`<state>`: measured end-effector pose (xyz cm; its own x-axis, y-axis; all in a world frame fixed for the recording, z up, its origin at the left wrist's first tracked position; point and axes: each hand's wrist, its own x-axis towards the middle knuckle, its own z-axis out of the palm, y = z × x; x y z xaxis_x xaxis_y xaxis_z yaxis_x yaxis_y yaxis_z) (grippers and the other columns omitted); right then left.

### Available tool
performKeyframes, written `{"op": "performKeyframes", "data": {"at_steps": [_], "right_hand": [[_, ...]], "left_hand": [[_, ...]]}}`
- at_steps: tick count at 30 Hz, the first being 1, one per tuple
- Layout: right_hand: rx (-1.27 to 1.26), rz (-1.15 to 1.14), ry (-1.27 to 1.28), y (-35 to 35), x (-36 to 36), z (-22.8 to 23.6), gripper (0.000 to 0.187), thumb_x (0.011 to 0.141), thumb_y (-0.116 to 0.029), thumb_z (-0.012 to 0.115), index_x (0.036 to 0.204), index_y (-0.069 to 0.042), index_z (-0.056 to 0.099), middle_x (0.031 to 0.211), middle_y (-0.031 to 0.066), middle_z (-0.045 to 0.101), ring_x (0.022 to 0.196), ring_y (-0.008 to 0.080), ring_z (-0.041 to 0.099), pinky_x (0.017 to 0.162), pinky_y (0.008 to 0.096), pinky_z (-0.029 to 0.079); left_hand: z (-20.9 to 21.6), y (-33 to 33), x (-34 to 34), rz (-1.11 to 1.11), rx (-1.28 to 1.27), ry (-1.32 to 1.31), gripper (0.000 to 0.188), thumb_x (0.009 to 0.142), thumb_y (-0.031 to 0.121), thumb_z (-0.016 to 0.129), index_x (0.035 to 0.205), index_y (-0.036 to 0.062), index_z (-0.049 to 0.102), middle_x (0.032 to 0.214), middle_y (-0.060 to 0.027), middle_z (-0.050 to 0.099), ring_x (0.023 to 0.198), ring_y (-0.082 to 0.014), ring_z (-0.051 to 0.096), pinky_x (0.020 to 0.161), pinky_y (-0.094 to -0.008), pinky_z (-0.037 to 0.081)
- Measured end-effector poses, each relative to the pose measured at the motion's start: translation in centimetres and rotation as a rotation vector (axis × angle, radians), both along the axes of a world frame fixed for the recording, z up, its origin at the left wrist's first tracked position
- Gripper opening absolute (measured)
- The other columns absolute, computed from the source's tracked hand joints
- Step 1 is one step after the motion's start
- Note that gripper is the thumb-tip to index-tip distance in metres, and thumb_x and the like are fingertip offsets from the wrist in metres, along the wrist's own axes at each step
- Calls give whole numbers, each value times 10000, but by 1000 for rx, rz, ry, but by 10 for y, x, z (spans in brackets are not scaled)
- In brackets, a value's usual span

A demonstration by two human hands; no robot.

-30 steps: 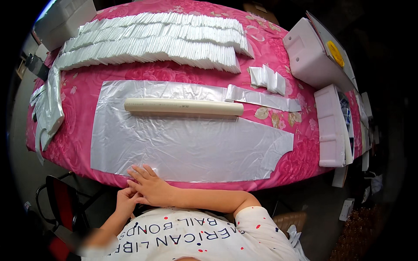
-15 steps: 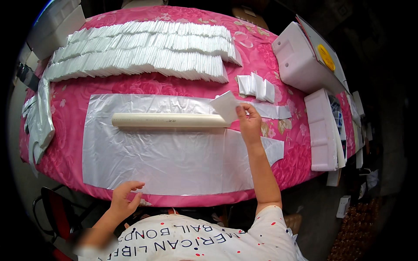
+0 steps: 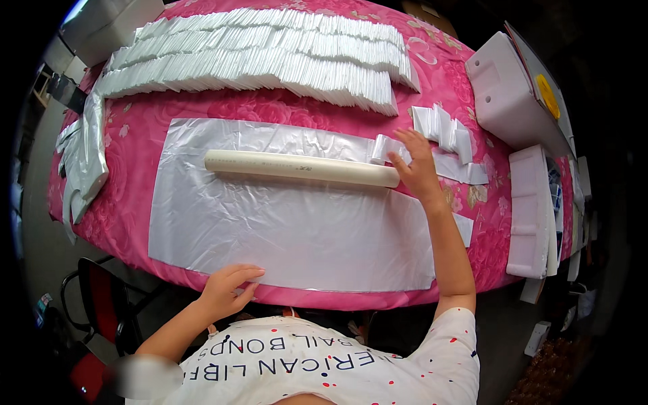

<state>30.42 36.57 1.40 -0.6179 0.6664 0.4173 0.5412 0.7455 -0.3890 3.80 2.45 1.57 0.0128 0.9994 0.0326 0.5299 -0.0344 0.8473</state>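
Observation:
A shiny, thin plastic bag [image 3: 290, 229] lies spread flat on the table, its handle ends toward the right. Across it rests a cream-white tube [image 3: 300, 167]. Just behind the tube's right end is a small folded white plastic packet [image 3: 382, 147]. My right hand [image 3: 420, 165] is beside this packet and the tube end, thumb and fingers apart; whether a fingertip touches the packet is hard to tell. At the bag's near edge, my left hand [image 3: 231, 289] has its fingers stretched out over the plastic and holds nothing.
Long rows of folded white packets [image 3: 256, 64] stand packed at the back. A few more packets [image 3: 442, 131] lie right of the bag. Foam boxes [image 3: 506, 94] stand at the right, loose plastic bags [image 3: 88, 162] at the left. A chair [image 3: 101, 297] is at lower left.
My right hand has let go of the folded packet, which now lies behind the tube. My left hand has come onto the bag's near edge. The whole view has shifted.

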Motion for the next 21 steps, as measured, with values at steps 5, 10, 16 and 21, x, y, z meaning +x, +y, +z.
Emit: {"op": "performKeyframes", "data": {"at_steps": [5, 10, 16, 21], "right_hand": [[-142, 62, -181, -63, -14, -2, 452, 772, -248, 670, 1137, -4, 567, 1105, 151, 585, 1065, 313, 504, 937, 420, 383], [-475, 88, -78, -158, -8, 7, 447, 784, -232, 656, 1148, 6, 555, 1085, 168, 567, 1015, 329, 510, 891, 398, 408], [-377, -57, 93, -173, -2, -9, 367, 807, -198, 625, 1113, -8, 559, 1090, 154, 560, 1027, 319, 511, 886, 376, 410], [-103, -512, 41, -81, -45, -21, 436, 760, -277, 664, 1090, -24, 533, 1027, 145, 553, 996, 312, 508, 836, 408, 432]], "left_hand": [[1, 35, 12, -210, 117, 129, 336, 745, 32, 615, 1079, 33, 576, 1094, -143, 582, 964, -289, 575, 805, -347, 480], [-3, 63, 37, -58, 140, 289, 633, 765, 157, 653, 1310, 17, 364, 1392, -262, 241, 1261, -417, 287, 1019, -443, 293], [-20, 76, 58, -33, 146, 389, 784, 787, 283, 636, 1408, 47, 218, 1452, -301, 7, 1335, -481, 53, 1076, -506, 139], [-14, 81, 69, -95, 104, 496, 808, 784, 332, 631, 1411, 46, 209, 1452, -302, -11, 1337, -481, 36, 1080, -507, 113]]}}
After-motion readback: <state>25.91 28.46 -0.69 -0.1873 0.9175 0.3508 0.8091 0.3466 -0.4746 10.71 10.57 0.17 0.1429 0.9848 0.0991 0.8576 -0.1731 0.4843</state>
